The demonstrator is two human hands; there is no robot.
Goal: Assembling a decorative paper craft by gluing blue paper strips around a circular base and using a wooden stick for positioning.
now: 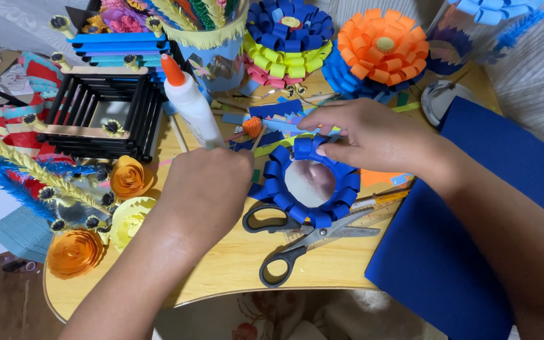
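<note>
A round mirror ringed with blue paper loops lies on the wooden table. My right hand presses its fingertips on the ring's upper edge. My left hand grips the base of a white glue bottle with an orange cap, tilted up and to the left, just left of the ring.
Black-handled scissors lie below the ring, over a ruler. Blue paper sheets cover the right side. Paper flowers, a black stick frame, rolled paper roses and blue scraps crowd the back and left.
</note>
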